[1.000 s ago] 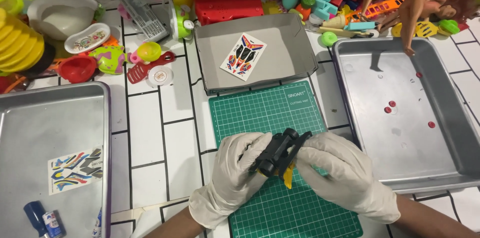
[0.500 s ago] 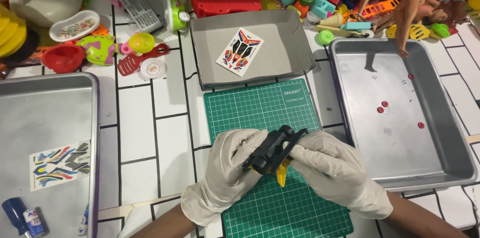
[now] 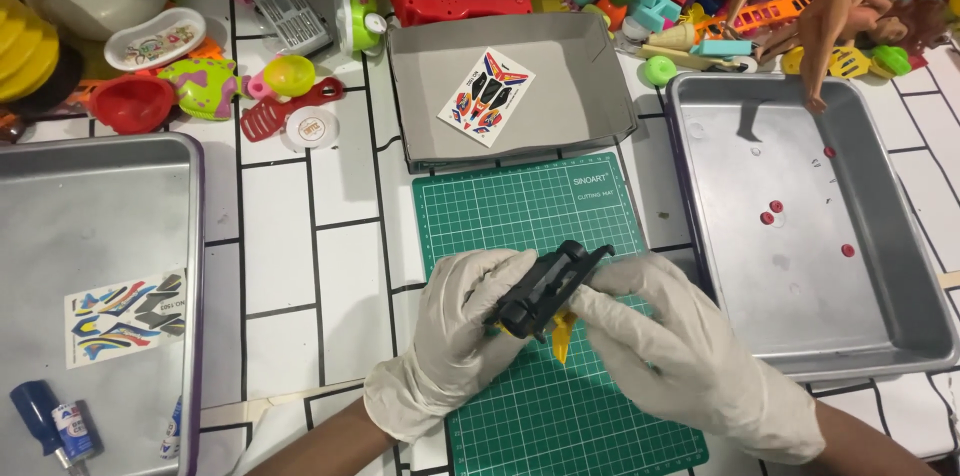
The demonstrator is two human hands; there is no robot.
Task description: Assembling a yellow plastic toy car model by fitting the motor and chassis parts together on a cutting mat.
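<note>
left hand (image 3: 455, 336) + right hand (image 3: 690, 356) | both holding black toy part (image 3: 545, 291) | above green cutting mat (image 3: 520, 216)

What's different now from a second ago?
Very little. Both gloved hands, left hand and right hand, keep gripping the black toy part with its yellow piece over the green cutting mat; it looks only slightly turned. Trays and sticker sheets lie as before.

I am bringing both gloved hands together at the middle, forearms coming in from the lower edge. My left hand (image 3: 455, 341) is curling its fingers closed, thumb side up. My right hand (image 3: 690, 356) is pinching with fingertips pointed leftward, meeting the left.
</note>
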